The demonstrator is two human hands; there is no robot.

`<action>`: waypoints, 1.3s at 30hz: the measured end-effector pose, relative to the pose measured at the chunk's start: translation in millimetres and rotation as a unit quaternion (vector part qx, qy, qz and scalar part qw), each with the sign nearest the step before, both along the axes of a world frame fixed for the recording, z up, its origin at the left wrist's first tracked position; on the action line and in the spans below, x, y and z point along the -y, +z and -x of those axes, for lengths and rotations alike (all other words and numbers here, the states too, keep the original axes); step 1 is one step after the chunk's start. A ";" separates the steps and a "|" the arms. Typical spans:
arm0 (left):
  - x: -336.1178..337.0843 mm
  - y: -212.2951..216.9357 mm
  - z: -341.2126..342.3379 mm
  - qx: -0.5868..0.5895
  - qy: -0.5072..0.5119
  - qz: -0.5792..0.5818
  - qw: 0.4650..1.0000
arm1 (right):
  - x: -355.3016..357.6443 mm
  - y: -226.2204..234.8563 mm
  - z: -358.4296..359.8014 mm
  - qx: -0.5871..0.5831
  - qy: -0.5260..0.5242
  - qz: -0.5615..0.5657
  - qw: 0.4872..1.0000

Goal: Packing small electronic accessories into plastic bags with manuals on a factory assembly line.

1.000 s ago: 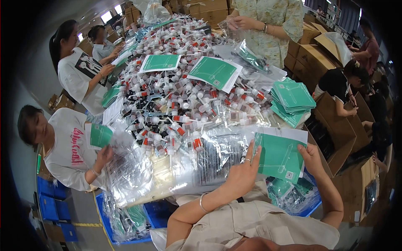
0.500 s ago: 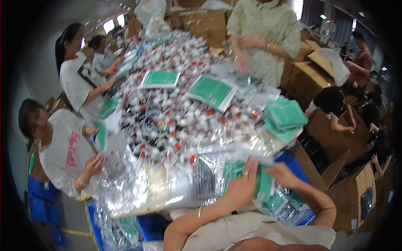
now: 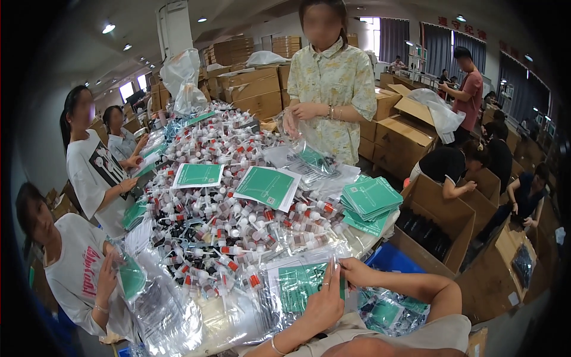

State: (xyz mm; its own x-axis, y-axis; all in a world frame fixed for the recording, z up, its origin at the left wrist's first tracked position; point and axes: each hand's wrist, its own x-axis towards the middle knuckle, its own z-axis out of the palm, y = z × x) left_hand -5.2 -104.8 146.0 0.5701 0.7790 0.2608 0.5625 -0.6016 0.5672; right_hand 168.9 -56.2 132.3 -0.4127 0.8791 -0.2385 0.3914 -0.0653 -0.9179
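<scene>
At the near edge of the heap, a clear plastic bag (image 3: 275,300) lies with a green-and-white leaflet (image 3: 297,284) visible in it. My left hand (image 3: 324,303), a bracelet at its wrist, has straight fingers pressed together at the bag's right edge. My right hand (image 3: 357,273) pinches that same edge from the right, its fingertips close to my left fingers. Beyond them, small bottles with white tips and red bands (image 3: 238,220) are piled over the table. A green leaflet (image 3: 267,187) and a second one (image 3: 198,175) rest on the pile.
A stack of green leaflets (image 3: 372,199) stands at the table's right side. Below it, a blue bin (image 3: 389,260) contains filled bags (image 3: 386,312). Co-workers stand along the left and far sides. Open cardboard boxes (image 3: 443,220) crowd the right. More clear bags (image 3: 163,312) lie at the near left.
The view has tilted upward and steadied. My hands have come closer together at the bag's right edge; my right hand was farther out before. The far co-worker's hands have moved.
</scene>
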 end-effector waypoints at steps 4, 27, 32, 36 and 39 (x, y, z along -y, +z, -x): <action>-8.6 -1.9 3.2 0.086 -0.019 0.010 0.996 | -9.1 1.7 -5.5 0.093 0.094 0.099 0.986; -19.5 -20.4 -2.7 0.182 -0.061 0.128 0.973 | -12.2 -35.7 12.9 0.002 0.029 0.110 0.993; -34.8 -27.0 -5.1 0.241 -0.067 0.051 0.967 | -30.0 -107.8 -1.1 -0.039 0.243 -0.149 0.958; -49.7 -43.1 5.6 0.285 -0.014 0.120 0.951 | -47.9 10.7 -0.4 0.099 0.212 0.111 0.966; -64.5 -85.2 12.4 0.221 0.051 0.066 0.972 | -55.0 50.7 18.4 0.198 0.083 -0.053 0.975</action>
State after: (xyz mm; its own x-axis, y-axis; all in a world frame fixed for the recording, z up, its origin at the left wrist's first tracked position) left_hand -17.5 -40.4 60.8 0.3435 0.8685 0.3574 0.2983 -0.4617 0.8353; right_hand 150.5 -1.2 183.0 -0.4454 0.8364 -0.3195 0.7142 0.1168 -0.6901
